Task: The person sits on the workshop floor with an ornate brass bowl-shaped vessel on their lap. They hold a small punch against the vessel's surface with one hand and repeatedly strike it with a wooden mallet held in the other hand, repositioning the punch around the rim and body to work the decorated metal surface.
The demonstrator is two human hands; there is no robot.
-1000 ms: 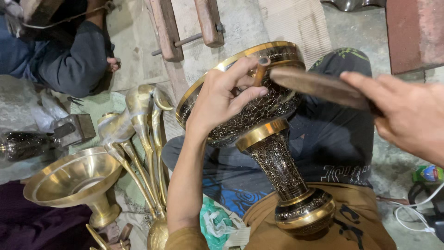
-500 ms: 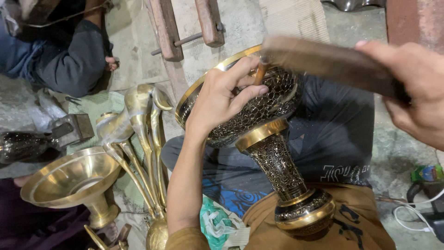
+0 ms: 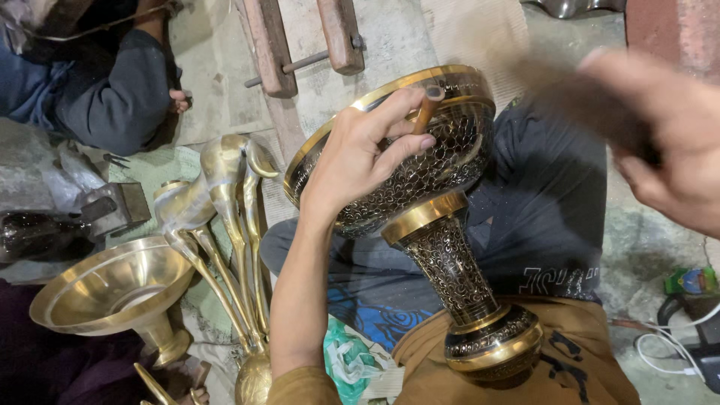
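Observation:
A black-and-gold engraved brass pedestal bowl (image 3: 450, 247) lies tilted across my lap, foot toward me. My left hand (image 3: 360, 154) rests on the bowl's dark patterned side and pinches a small brown chisel-like tool (image 3: 424, 112) against the gold rim. My right hand (image 3: 667, 142) is raised at the upper right, closed on a dark wooden mallet-like stick (image 3: 570, 94) that is blurred by motion above the bowl.
A plain brass pedestal bowl (image 3: 112, 289) and several curved brass stems (image 3: 225, 195) lie at the left. Another person in dark sleeves (image 3: 97, 97) sits at the upper left. Wooden beams (image 3: 300, 37) lie behind. A white cable (image 3: 675, 352) is at the right.
My right hand lifted the wooden stick from the bowl's rim up and to the right; it is now blurred. The left hand and bowl stay put.

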